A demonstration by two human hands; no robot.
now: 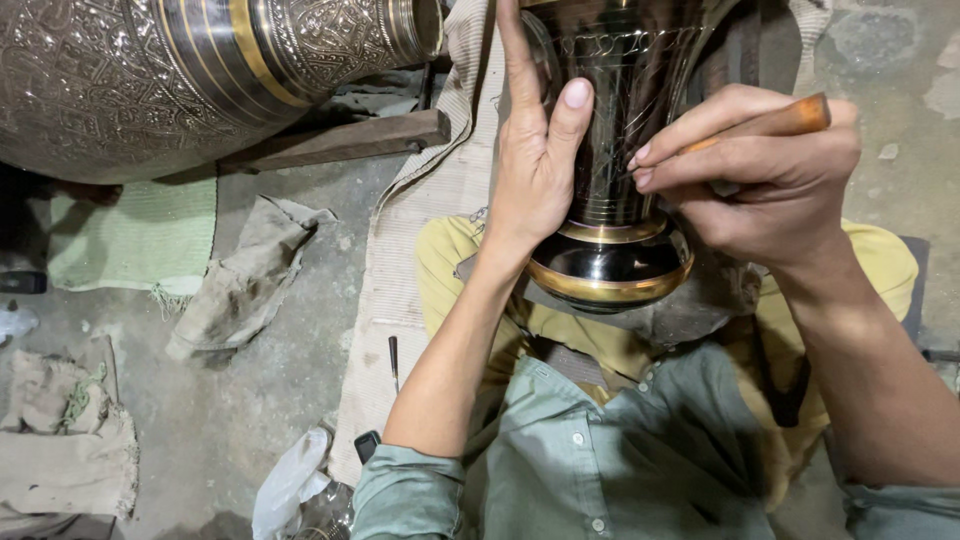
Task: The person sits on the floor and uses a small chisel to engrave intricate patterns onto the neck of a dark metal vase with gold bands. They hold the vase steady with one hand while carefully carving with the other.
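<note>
A dark polished metal vase [618,150] with gold bands and fine engraved lines rests on my lap, its flared body pointing away from me. My left hand [535,160] lies flat against its left side, thumb pressed on the engraved surface. My right hand [770,175] grips a wooden-handled engraving tool [775,122], fingertips pinched at the vase wall where the tool's tip meets the metal. The tip itself is hidden by my fingers.
A large, richly engraved metal vessel [150,70] lies on its side at the upper left. Crumpled rags [245,280], a green mat [130,235] and a woven beige mat [420,210] cover the concrete floor. A thin dark tool [393,360] lies on the beige mat.
</note>
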